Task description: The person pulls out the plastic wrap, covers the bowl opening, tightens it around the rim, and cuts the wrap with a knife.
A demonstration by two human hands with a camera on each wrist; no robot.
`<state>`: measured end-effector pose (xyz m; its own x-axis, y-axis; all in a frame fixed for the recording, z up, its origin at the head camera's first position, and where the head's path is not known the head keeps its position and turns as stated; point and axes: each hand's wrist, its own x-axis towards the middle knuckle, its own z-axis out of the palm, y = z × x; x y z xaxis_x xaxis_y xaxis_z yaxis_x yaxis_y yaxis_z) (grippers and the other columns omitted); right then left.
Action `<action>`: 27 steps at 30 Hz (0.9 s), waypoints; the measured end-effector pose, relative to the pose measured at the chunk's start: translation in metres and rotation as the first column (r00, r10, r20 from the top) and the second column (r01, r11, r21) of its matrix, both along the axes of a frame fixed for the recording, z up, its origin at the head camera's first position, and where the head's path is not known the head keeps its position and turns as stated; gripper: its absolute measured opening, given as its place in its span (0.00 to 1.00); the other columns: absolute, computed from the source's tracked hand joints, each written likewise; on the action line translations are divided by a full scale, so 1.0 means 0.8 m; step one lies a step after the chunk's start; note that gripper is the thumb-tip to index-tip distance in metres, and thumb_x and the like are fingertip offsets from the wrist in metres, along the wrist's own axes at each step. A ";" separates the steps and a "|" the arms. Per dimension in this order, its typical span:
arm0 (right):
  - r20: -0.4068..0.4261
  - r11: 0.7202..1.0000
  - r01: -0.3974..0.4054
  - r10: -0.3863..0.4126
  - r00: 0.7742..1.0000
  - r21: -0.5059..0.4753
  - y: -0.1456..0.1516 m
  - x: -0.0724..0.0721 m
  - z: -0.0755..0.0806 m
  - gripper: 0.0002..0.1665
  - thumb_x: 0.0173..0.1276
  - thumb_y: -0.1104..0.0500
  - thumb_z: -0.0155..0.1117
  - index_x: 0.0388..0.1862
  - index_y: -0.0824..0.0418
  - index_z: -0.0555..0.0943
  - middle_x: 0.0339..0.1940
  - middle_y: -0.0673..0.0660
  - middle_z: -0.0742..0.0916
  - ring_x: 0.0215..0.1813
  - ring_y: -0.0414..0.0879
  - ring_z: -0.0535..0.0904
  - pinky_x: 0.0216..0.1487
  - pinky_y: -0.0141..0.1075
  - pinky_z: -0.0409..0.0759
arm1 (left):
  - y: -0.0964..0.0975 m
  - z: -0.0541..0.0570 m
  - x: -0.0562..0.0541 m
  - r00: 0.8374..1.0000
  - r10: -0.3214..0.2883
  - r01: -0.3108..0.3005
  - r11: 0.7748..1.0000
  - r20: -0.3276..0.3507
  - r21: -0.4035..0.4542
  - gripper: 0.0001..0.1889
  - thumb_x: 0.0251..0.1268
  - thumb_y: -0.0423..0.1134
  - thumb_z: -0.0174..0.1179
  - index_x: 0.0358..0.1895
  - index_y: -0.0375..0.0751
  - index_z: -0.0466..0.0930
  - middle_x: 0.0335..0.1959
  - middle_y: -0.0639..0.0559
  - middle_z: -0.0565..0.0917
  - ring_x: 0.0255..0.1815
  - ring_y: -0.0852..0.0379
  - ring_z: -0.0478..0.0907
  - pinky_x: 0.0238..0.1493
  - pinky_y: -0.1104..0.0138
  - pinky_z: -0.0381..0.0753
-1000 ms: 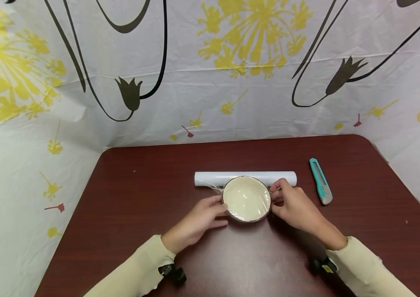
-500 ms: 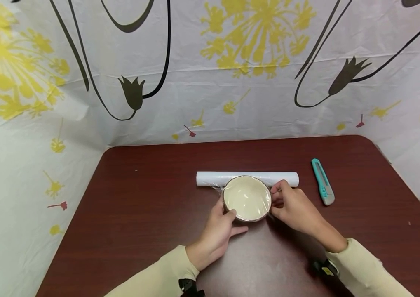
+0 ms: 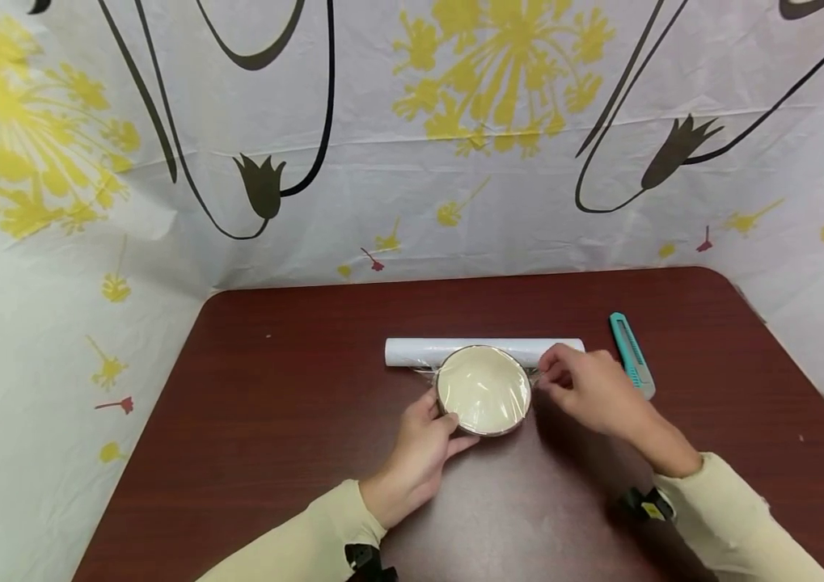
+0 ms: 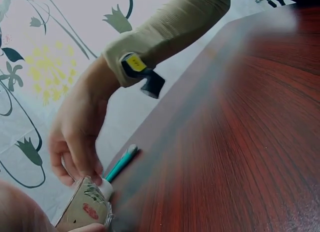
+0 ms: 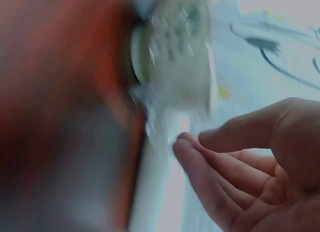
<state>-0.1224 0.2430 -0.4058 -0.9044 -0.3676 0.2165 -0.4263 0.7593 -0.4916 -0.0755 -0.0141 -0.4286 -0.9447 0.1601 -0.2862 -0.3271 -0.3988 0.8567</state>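
A cream bowl (image 3: 484, 390) with a dark rim has clear cling film (image 5: 152, 117) stretched over its top and hanging past the sides. My left hand (image 3: 415, 453) grips it from the left front, thumb at the rim. On the opposite side my right hand (image 3: 593, 392) pinches the loose edge of the film between thumb and fingertips, a short way out from the bowl. In the left wrist view the bowl's patterned side (image 4: 85, 209) shows green and red marks.
Right behind the bowl a white roll (image 3: 412, 352) lies crosswise on the dark red table (image 3: 295, 388). A teal box cutter (image 3: 626, 343) lies beyond the right hand, partly hidden by it. A patterned sheet (image 3: 382, 162) surrounds the table's back and sides.
My left hand has moved from the bowl's left side to grip it at the left front. My right hand has drawn slightly outward, to the right, with the film edge.
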 end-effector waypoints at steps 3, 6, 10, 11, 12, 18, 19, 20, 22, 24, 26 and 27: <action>-0.087 0.998 0.033 -0.027 0.996 0.060 0.017 -0.015 0.010 0.10 0.64 0.70 0.77 0.42 0.62 0.87 0.33 0.49 0.92 0.35 0.46 0.90 0.37 0.45 0.86 | -0.001 -0.002 -0.001 1.000 -0.008 0.008 1.000 -0.004 -0.001 0.35 0.75 0.14 0.42 0.84 0.16 0.47 0.81 0.18 0.60 0.78 0.27 0.68 0.65 0.37 0.82; -0.082 0.993 0.032 -0.022 0.996 0.115 0.034 -0.030 0.016 0.11 0.65 0.71 0.73 0.46 0.63 0.89 0.40 0.54 0.91 0.36 0.47 0.85 0.39 0.48 0.82 | -0.002 -0.003 -0.001 1.000 -0.013 0.013 1.000 -0.005 -0.003 0.35 0.75 0.14 0.42 0.84 0.15 0.47 0.81 0.17 0.60 0.78 0.27 0.69 0.65 0.37 0.82; 0.003 0.985 -0.052 0.053 0.999 0.162 0.051 -0.050 0.018 0.14 0.72 0.69 0.69 0.55 0.66 0.90 0.54 0.62 0.90 0.50 0.58 0.86 0.53 0.60 0.81 | -0.003 -0.002 -0.001 1.000 -0.016 0.016 1.000 -0.004 0.001 0.35 0.76 0.15 0.42 0.83 0.14 0.47 0.80 0.17 0.61 0.78 0.27 0.69 0.65 0.36 0.82; 0.028 0.984 -0.078 0.074 0.997 0.160 0.055 -0.055 0.017 0.15 0.74 0.68 0.69 0.58 0.67 0.89 0.58 0.64 0.90 0.56 0.61 0.86 0.57 0.63 0.81 | -0.003 -0.002 -0.001 1.000 -0.015 0.015 1.000 -0.001 0.001 0.34 0.76 0.15 0.42 0.83 0.14 0.47 0.80 0.17 0.61 0.78 0.28 0.69 0.65 0.37 0.82; 0.052 0.982 -0.104 0.097 0.994 0.154 0.058 -0.059 0.016 0.16 0.77 0.67 0.68 0.60 0.67 0.89 0.60 0.65 0.89 0.61 0.63 0.85 0.61 0.66 0.80 | -0.003 -0.002 -0.001 1.000 -0.015 0.015 1.000 0.001 0.003 0.34 0.76 0.15 0.42 0.83 0.14 0.47 0.80 0.17 0.61 0.78 0.28 0.69 0.65 0.37 0.82; 0.186 0.974 -0.190 0.165 0.968 0.123 0.069 -0.075 0.008 0.23 0.82 0.61 0.69 0.69 0.70 0.83 0.66 0.68 0.86 0.68 0.67 0.82 0.65 0.64 0.81 | -0.004 -0.004 -0.002 1.000 -0.020 0.020 1.000 0.003 0.010 0.34 0.76 0.16 0.43 0.83 0.14 0.49 0.80 0.18 0.63 0.77 0.29 0.70 0.66 0.38 0.82; 0.200 0.973 -0.195 0.168 0.965 0.125 0.069 -0.077 0.008 0.24 0.82 0.60 0.70 0.70 0.70 0.83 0.66 0.69 0.86 0.68 0.66 0.82 0.64 0.63 0.81 | -0.005 -0.004 -0.002 1.000 -0.021 0.021 1.000 -0.001 0.008 0.34 0.76 0.16 0.43 0.83 0.14 0.49 0.80 0.18 0.63 0.77 0.29 0.70 0.66 0.38 0.82; 0.211 0.972 -0.198 0.168 0.963 0.129 0.070 -0.078 0.007 0.24 0.81 0.60 0.70 0.70 0.71 0.83 0.66 0.69 0.86 0.67 0.65 0.83 0.63 0.63 0.82 | -0.005 -0.003 -0.002 1.000 -0.020 0.020 1.000 -0.001 0.010 0.34 0.76 0.16 0.43 0.83 0.14 0.49 0.80 0.19 0.63 0.77 0.30 0.71 0.66 0.38 0.82; 0.222 0.969 -0.205 0.172 0.960 0.137 0.071 -0.080 0.005 0.25 0.80 0.60 0.72 0.70 0.71 0.82 0.65 0.68 0.87 0.63 0.63 0.84 0.60 0.61 0.84 | -0.005 -0.003 -0.002 1.000 -0.020 0.020 1.000 -0.003 0.009 0.33 0.76 0.16 0.44 0.83 0.14 0.50 0.79 0.19 0.64 0.76 0.30 0.72 0.65 0.38 0.82; 0.228 0.968 -0.208 0.172 0.958 0.143 0.072 -0.082 0.003 0.26 0.80 0.60 0.72 0.70 0.71 0.82 0.64 0.67 0.88 0.61 0.60 0.85 0.58 0.58 0.84 | -0.006 -0.003 -0.003 1.000 -0.021 0.021 1.000 -0.007 0.007 0.34 0.76 0.16 0.44 0.83 0.14 0.51 0.79 0.19 0.64 0.76 0.30 0.72 0.65 0.38 0.83; 0.234 0.966 -0.209 0.170 0.957 0.152 0.073 -0.084 0.001 0.26 0.80 0.59 0.72 0.71 0.71 0.82 0.63 0.67 0.88 0.59 0.58 0.86 0.57 0.57 0.85 | -0.006 -0.003 -0.003 1.000 -0.022 0.022 1.000 -0.007 0.008 0.33 0.76 0.16 0.45 0.82 0.14 0.51 0.79 0.19 0.65 0.75 0.31 0.73 0.65 0.39 0.83; 0.239 0.966 -0.207 0.167 0.957 0.153 0.074 -0.085 0.001 0.26 0.81 0.59 0.71 0.71 0.71 0.82 0.63 0.67 0.88 0.59 0.58 0.86 0.57 0.57 0.85 | -0.007 -0.004 -0.003 1.000 -0.023 0.023 1.000 -0.009 0.006 0.33 0.76 0.16 0.45 0.82 0.14 0.51 0.79 0.19 0.65 0.75 0.31 0.73 0.65 0.39 0.83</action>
<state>-0.1902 0.3021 -0.4053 -0.8336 -0.5486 -0.0645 -0.4640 0.7588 -0.4571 -0.0778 -0.0195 -0.4315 -0.9432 0.1837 -0.2767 -0.3287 -0.3965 0.8572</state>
